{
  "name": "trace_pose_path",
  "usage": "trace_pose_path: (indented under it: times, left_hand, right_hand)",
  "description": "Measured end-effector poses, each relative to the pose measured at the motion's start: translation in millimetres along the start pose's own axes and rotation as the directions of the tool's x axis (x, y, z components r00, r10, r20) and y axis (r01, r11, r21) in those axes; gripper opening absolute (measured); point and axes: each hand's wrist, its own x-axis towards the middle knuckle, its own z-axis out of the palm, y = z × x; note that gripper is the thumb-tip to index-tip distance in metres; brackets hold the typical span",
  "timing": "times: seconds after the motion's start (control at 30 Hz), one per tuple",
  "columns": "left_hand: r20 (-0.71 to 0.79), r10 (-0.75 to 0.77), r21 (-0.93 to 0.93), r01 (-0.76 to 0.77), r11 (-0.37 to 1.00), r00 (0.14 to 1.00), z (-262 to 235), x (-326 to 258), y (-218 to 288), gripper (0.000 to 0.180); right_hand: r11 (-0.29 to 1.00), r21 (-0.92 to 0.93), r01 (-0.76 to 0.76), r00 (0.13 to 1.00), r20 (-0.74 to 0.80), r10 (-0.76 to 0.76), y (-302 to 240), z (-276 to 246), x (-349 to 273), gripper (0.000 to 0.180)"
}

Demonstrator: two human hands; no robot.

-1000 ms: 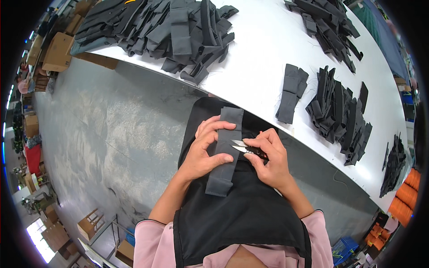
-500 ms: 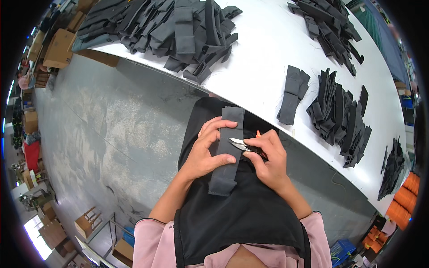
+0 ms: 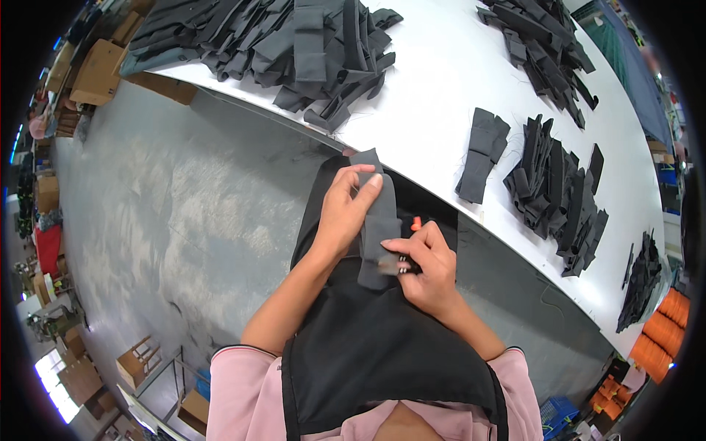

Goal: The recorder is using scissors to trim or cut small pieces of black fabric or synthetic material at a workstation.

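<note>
My left hand [image 3: 343,212] grips a long grey fabric strip [image 3: 380,219] along its left edge, holding it over my black apron [image 3: 368,345]. My right hand [image 3: 429,268] holds small thread snips [image 3: 399,266] with an orange part showing behind the fingers, their tips at the strip's lower right edge. The strip's lower end is blurred. Both hands are just in front of the white table's edge [image 3: 412,158].
A big heap of dark fabric pieces [image 3: 294,44] lies on the table's left. A folded pair [image 3: 482,151] and stacked pieces [image 3: 559,191] lie to the right, more piles [image 3: 540,37] farther back. Grey floor and cardboard boxes [image 3: 95,70] are at left, orange spools [image 3: 662,334] at right.
The strip has shifted up and to the right, now more upright. My right hand with the snips dropped from the strip's middle toward its lower end.
</note>
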Motion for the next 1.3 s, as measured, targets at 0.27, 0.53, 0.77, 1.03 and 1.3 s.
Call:
trace_pose_path:
  times: [0.27,0.53,0.77,1.03,1.3]
  left_hand:
    - [-0.007,0.149,-0.263,-0.146,0.954,0.989,-9.1,-17.3,-7.0,0.043]
    - [0.15,0.264,0.101,-0.28,0.955,0.953,-6.6,-37.7,22.2,0.027]
    - [-0.072,0.12,0.01,-0.12,0.993,0.99,8.1,-43.8,15.2,0.021]
    - [-0.109,0.235,0.198,-0.211,0.957,0.966,12.8,-45.3,22.8,0.019]
    - [-0.088,0.141,0.12,-0.13,0.984,0.986,11.5,-49.7,22.0,0.019]
  right_hand:
    - [0.949,0.259,-0.182,0.967,-0.129,0.22,20.6,7.0,14.1,0.012]
    - [0.94,0.235,-0.246,0.967,-0.011,0.256,21.4,4.0,24.6,0.018]
    - [0.948,0.155,-0.279,0.944,-0.137,0.3,5.1,-4.9,20.9,0.026]
    - [0.992,-0.07,-0.102,0.985,-0.147,0.091,10.4,-8.1,6.7,0.026]
    - [0.988,-0.111,-0.104,0.986,-0.142,0.088,8.8,-8.2,10.0,0.026]
